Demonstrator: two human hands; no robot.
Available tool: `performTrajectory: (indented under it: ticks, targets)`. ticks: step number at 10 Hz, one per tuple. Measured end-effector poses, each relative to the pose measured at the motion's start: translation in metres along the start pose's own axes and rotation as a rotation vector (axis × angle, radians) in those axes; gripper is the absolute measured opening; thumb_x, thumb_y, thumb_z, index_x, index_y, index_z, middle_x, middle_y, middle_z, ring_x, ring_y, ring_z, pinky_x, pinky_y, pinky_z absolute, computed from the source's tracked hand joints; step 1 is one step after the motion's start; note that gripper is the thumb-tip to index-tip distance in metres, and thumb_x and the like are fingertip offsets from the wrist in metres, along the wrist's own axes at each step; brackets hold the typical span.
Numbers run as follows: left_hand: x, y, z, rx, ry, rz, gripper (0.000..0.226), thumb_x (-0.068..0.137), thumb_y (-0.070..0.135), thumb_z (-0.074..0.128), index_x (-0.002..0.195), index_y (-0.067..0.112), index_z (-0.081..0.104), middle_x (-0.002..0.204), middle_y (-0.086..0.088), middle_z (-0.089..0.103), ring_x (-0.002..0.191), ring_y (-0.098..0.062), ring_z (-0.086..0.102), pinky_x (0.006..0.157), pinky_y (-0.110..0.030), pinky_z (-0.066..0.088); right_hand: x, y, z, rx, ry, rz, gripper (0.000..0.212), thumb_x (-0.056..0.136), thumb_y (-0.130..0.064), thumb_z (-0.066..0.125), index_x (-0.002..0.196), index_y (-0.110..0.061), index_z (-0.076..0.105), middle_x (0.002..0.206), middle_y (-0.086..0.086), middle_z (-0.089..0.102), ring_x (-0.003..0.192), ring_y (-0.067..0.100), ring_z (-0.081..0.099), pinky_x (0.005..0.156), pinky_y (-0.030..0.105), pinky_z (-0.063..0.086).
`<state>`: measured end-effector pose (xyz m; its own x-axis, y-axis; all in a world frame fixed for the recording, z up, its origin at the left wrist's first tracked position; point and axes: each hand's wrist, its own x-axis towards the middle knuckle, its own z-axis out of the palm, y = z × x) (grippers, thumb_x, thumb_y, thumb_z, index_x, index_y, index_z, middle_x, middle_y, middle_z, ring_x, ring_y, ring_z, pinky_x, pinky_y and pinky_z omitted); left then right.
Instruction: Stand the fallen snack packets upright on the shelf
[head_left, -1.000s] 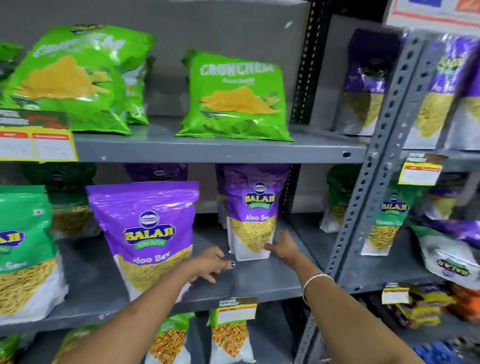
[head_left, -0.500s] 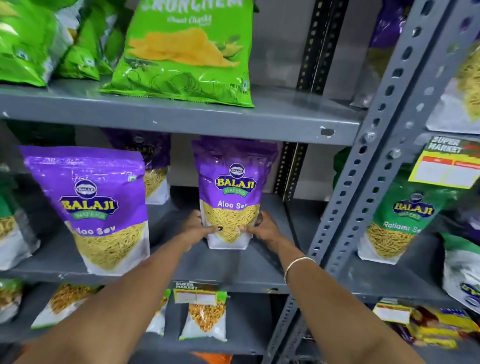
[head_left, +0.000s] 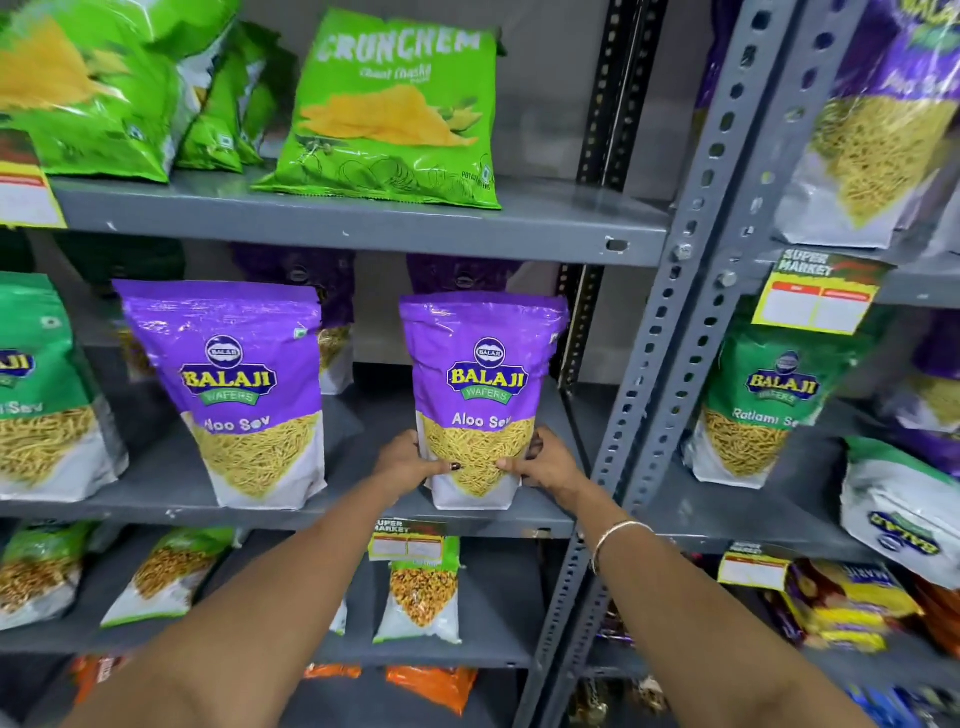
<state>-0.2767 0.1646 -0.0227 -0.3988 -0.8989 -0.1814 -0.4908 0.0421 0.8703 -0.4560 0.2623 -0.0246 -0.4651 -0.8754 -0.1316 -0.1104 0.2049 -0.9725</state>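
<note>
Fingers (head_left: 448, 466) of the left hand (head_left: 406, 462) and those of the right hand (head_left: 545, 460) press in from either side on the lower corners of a purple Aloo Sev pouch (head_left: 480, 395), thumbs wrapped onto its front. Between them the pouch stands upright near the front lip of the middle shelf (head_left: 337, 512), its base on the metal.

It looks light and crinkly, a glossy film bag that would slide under a loose hold and buckle if pinched high up. The fill sits low, so the bottom corners where the fingers are seem the sensible place to grip; the flat gusset should let it stand alone.

Off to the left of the fingers a second purple pouch (head_left: 236, 389) stands upright too. Behind both, further purple packets are mostly hidden in shadow, and I cannot tell whether they stand or lean. Far right of the fingers, beyond the slotted post (head_left: 670, 364), a packet (head_left: 901, 514) lies tilted, cut off by the edge and blurred.
</note>
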Motion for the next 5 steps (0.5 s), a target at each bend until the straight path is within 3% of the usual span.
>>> performTrajectory:
  ticks: [1, 3, 4, 5]
  targets:
    - [-0.007, 0.001, -0.002, 0.011, -0.01, 0.002, 0.046, 0.067, 0.013, 0.08, 0.106, 0.004, 0.059, 0.119, -0.017, 0.067, 0.11, -0.029, 0.063, 0.097, -0.042, 0.05, -0.008, -0.002, 0.002, 0.029, -0.009, 0.01, 0.048, 0.07, 0.002, 0.075, 0.103, -0.008, 0.042, 0.097, 0.008, 0.059, 0.098, 0.025, 0.056, 0.073, 0.032, 0.051]
    - [-0.008, -0.001, -0.001, 0.024, -0.025, -0.001, 0.053, 0.07, 0.015, 0.078, 0.116, 0.002, 0.055, 0.125, -0.016, 0.063, 0.114, -0.029, 0.06, 0.099, -0.04, 0.048, -0.013, -0.001, 0.005, 0.008, -0.004, 0.038, 0.047, 0.072, 0.0, 0.074, 0.106, -0.007, 0.042, 0.099, 0.006, 0.057, 0.099, 0.024, 0.057, 0.066, 0.022, 0.053]
    - [-0.013, 0.005, 0.0, 0.038, -0.055, 0.016, 0.06, 0.071, 0.018, 0.077, 0.122, 0.002, 0.05, 0.131, -0.016, 0.058, 0.12, -0.03, 0.055, 0.101, -0.039, 0.045, -0.016, -0.007, 0.006, -0.011, -0.01, 0.035, 0.057, 0.071, -0.005, 0.076, 0.116, -0.004, 0.04, 0.108, 0.008, 0.057, 0.108, 0.027, 0.056, 0.08, 0.031, 0.053]
    - [-0.025, 0.008, -0.005, 0.228, 0.168, 0.143, 0.082, 0.073, 0.035, 0.072, 0.137, 0.002, 0.033, 0.144, -0.016, 0.037, 0.134, -0.032, 0.037, 0.107, -0.041, 0.035, -0.026, -0.017, 0.007, -0.229, 0.269, -0.086, 0.094, 0.069, -0.034, 0.078, 0.139, -0.004, 0.024, 0.143, 0.016, 0.039, 0.133, 0.029, 0.038, 0.108, 0.042, 0.037]
